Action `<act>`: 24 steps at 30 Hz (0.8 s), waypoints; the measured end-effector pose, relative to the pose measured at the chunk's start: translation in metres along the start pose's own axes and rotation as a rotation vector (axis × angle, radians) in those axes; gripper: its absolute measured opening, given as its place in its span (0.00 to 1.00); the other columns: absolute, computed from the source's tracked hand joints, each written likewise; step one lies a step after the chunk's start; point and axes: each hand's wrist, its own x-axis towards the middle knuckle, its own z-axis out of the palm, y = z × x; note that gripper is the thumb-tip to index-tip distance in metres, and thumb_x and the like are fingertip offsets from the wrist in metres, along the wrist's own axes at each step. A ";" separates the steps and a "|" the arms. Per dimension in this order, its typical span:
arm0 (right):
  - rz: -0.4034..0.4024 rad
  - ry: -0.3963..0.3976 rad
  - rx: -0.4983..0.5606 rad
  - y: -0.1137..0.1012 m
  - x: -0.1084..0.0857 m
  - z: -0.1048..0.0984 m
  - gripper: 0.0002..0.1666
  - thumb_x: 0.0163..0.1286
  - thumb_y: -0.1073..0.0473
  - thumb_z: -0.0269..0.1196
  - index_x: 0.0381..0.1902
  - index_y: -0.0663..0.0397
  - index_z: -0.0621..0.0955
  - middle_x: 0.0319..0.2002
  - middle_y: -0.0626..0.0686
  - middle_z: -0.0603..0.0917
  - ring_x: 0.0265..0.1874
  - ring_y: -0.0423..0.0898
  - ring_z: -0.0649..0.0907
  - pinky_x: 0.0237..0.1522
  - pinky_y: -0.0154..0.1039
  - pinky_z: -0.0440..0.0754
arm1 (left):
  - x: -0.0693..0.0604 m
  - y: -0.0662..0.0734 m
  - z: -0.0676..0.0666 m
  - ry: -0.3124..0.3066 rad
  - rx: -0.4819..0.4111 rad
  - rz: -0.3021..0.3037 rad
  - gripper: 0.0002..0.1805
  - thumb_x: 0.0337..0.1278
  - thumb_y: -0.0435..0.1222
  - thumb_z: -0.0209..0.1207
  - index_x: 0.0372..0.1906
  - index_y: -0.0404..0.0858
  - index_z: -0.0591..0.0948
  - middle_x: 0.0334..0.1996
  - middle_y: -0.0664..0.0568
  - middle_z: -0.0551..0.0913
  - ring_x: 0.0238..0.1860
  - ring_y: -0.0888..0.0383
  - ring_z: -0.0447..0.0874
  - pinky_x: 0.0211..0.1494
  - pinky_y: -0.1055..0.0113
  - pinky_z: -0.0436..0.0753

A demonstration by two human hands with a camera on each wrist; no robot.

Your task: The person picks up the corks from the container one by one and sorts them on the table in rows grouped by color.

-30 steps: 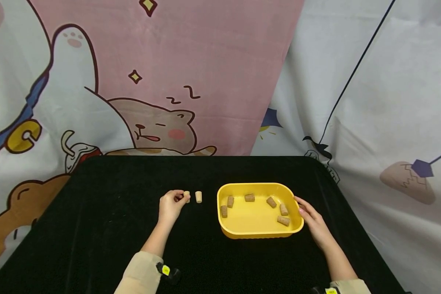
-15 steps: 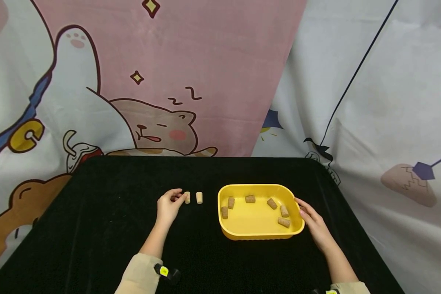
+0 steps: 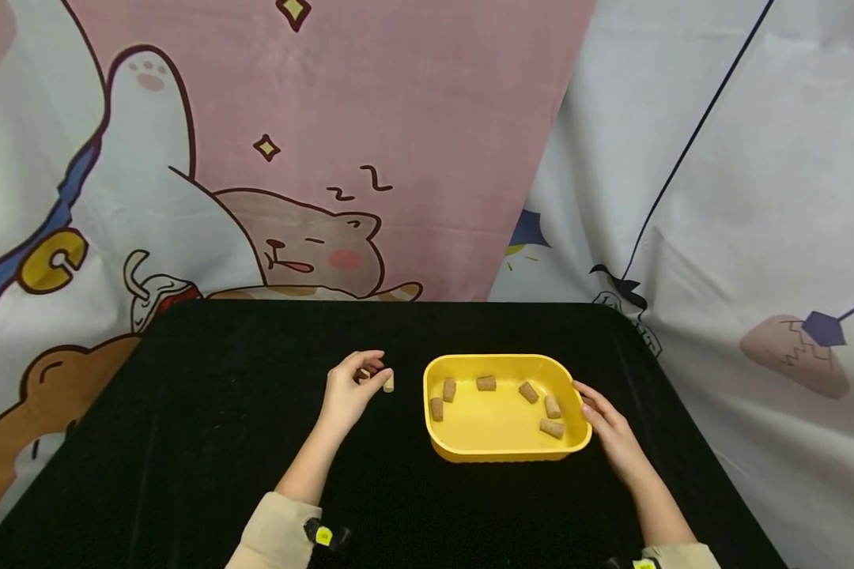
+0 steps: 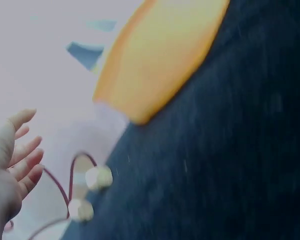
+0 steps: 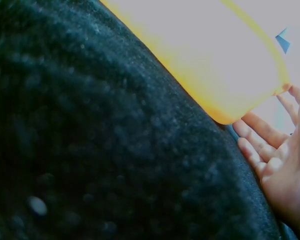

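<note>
In the head view, my left hand (image 3: 343, 397) is over two pale corks, its thumb near the right cork (image 3: 389, 382); the left cork (image 3: 364, 374) is partly hidden behind the fingers. The left wrist view shows that hand (image 4: 15, 167) with fingers spread and nothing in them, apart from the two corks (image 4: 99, 177). My right hand (image 3: 615, 436) rests its extended fingers on the right end of a yellow tray (image 3: 498, 456). Up close in the right wrist view, the fingers (image 5: 260, 137) touch the tray's outer corner.
Several brown corks (image 3: 486, 383) lie scattered inside the tray. Black cloth (image 3: 206, 442) covers the table, and a printed curtain (image 3: 434, 158) hangs behind its far edge.
My left hand has let go of the left cork and shifted right toward the other one, its fingers parting. The right hand and the tray have stayed in place.
</note>
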 end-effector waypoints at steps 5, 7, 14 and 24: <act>-0.011 -0.006 -0.002 -0.002 0.000 0.000 0.26 0.80 0.59 0.40 0.72 0.58 0.59 0.58 0.37 0.72 0.52 0.35 0.76 0.48 0.33 0.76 | -0.003 0.026 0.013 -0.095 -0.048 0.044 0.15 0.54 0.35 0.67 0.48 0.41 0.82 0.38 0.50 0.82 0.40 0.49 0.79 0.46 0.46 0.77; -0.014 -0.002 0.001 -0.003 0.000 0.000 0.26 0.80 0.59 0.40 0.72 0.58 0.59 0.58 0.37 0.72 0.52 0.35 0.76 0.48 0.33 0.76 | -0.004 0.036 0.019 -0.146 -0.059 0.071 0.17 0.53 0.36 0.67 0.49 0.42 0.81 0.39 0.52 0.82 0.42 0.50 0.79 0.47 0.46 0.77; -0.018 0.006 0.009 -0.004 -0.001 0.002 0.26 0.79 0.60 0.40 0.72 0.59 0.59 0.57 0.38 0.73 0.51 0.36 0.77 0.47 0.33 0.76 | -0.004 0.066 0.044 -0.357 -0.074 0.132 0.21 0.55 0.41 0.66 0.55 0.44 0.79 0.42 0.52 0.81 0.46 0.55 0.78 0.53 0.56 0.76; -0.010 0.004 0.007 -0.003 0.000 0.001 0.26 0.80 0.59 0.40 0.72 0.57 0.59 0.57 0.38 0.73 0.52 0.36 0.77 0.47 0.34 0.76 | 0.004 0.084 0.083 -0.565 -0.065 0.228 0.21 0.57 0.41 0.65 0.55 0.44 0.79 0.45 0.57 0.82 0.46 0.62 0.78 0.51 0.69 0.75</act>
